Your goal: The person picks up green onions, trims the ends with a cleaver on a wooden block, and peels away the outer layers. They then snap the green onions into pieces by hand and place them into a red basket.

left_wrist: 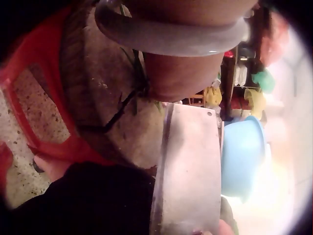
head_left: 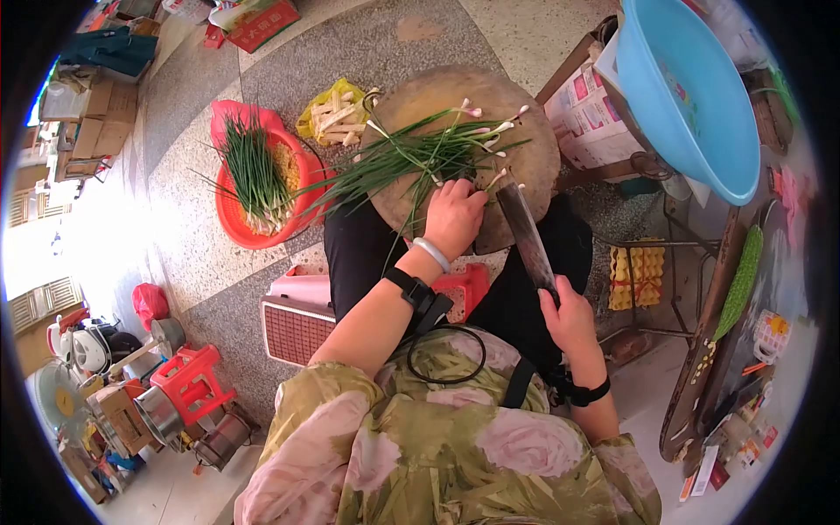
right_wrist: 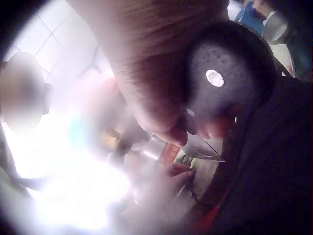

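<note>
Scallions (head_left: pixel 442 153) lie across the round chopping board (head_left: pixel 503 92), their leaves overhanging its left side toward the red basket (head_left: pixel 229 214). The left hand (head_left: pixel 455 214) grips some with curled fingers; the right hand (head_left: pixel 570 319) holds the cleaver (head_left: pixel 524 227) by its handle, blade over the board's near edge.

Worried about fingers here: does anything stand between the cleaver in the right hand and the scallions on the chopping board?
Partly: the left hand sits at the near side of the scallions, just left of the cleaver. On the bulb side, nothing visible stands between them.
</note>
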Motion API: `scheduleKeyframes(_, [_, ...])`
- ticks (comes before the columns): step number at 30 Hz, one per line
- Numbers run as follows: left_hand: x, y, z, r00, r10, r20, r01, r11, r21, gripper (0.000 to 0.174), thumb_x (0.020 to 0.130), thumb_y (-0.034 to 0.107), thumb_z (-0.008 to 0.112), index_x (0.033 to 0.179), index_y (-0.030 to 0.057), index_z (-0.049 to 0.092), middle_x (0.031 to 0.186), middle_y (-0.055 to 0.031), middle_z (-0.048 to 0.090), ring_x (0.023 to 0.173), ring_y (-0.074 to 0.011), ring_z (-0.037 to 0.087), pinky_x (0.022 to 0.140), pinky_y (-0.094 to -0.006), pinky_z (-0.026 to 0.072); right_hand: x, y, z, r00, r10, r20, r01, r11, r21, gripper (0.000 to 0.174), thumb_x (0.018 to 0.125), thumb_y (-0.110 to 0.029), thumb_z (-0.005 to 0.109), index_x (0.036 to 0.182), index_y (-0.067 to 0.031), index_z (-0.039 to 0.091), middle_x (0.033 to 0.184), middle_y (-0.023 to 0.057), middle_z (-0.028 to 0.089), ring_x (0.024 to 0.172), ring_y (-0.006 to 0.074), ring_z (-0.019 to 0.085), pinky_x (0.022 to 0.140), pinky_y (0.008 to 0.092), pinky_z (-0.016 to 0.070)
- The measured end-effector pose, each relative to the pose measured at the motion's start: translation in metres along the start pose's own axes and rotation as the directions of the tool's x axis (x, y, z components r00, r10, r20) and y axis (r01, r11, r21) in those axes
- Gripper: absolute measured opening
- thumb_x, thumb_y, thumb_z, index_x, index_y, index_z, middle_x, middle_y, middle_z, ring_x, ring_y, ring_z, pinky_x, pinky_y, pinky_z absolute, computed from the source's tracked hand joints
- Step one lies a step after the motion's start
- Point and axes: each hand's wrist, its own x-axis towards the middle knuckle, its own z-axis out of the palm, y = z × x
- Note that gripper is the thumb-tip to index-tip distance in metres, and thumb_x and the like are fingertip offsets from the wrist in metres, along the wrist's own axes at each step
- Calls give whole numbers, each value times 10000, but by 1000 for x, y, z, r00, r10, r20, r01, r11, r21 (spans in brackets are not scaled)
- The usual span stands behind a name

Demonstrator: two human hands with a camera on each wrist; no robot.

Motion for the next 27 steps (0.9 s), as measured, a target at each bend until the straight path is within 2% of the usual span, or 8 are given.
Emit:
scheduleKeyframes(2, [1, 1, 2, 1000, 27, 13, -27, 999, 28, 126, 719, 105, 651, 844, 116, 651, 871, -53, 554, 868, -269, 542, 740, -386, 454, -2, 1, 6, 1000, 11, 18, -9, 994, -108, 228, 907, -234, 530, 1025, -41, 503, 797, 215, 623, 741, 415, 603, 610, 483, 472])
scheduleKeyframes(9, [3, 0, 9, 1000, 25, 9, -25, 998, 59, 98, 721, 111, 640, 820, 114, 641, 869, -49, 544, 867, -263, 533, 723, -379, 450, -5, -3, 11, 1000, -2, 22, 4, 995, -99, 215, 914, -226, 512, 1011, -34, 493, 778, 219, 619, 713, 415, 601, 599, 495, 467])
scheduleKeyframes(12, [4, 0, 11, 999, 37, 11, -37, 997, 68, 94, 718, 116, 640, 811, 106, 629, 882, -54, 539, 880, -262, 529, 726, -376, 449, -6, -7, 10, 999, 24, 44, -19, 993, -119, 216, 917, -223, 509, 1016, -32, 487, 771, 220, 617, 703, 414, 601, 592, 493, 468])
scheduleKeyframes(14, [4, 2, 9, 999, 41, 25, -44, 994, 96, 120, 711, 119, 638, 827, 93, 618, 903, -63, 534, 897, -264, 526, 741, -375, 449, -4, -15, 10, 991, 93, 98, -77, 984, -160, 285, 926, -237, 498, 1064, 11, 467, 785, 259, 612, 746, 438, 598, 624, 502, 470])
scheduleKeyframes(21, [4, 2, 11, 999, 36, 19, -37, 995, 91, 146, 706, 111, 629, 844, 72, 603, 929, -70, 535, 919, -272, 523, 774, -380, 454, 3, -5, 25, 997, 54, 48, -45, 985, -169, 286, 934, -239, 485, 1073, 10, 458, 784, 251, 616, 740, 431, 603, 616, 502, 472])
scheduleKeyframes(23, [4, 1, 11, 999, 23, 35, -27, 994, 105, 145, 703, 108, 625, 838, 62, 601, 925, -82, 539, 916, -283, 525, 785, -383, 454, -4, -5, 23, 988, 119, 94, -96, 971, -217, 279, 934, -241, 486, 1063, 5, 455, 781, 253, 614, 739, 432, 601, 617, 505, 473])
scheduleKeyframes(27, [2, -6, 6, 998, 30, -54, -30, 1000, 0, 145, 717, 75, 609, 859, 47, 594, 894, -103, 560, 864, -307, 557, 753, -399, 472, -10, -3, 19, 991, 105, 85, -85, 973, -216, 270, 931, -236, 490, 1066, -5, 449, 772, 256, 611, 745, 437, 598, 622, 506, 472])
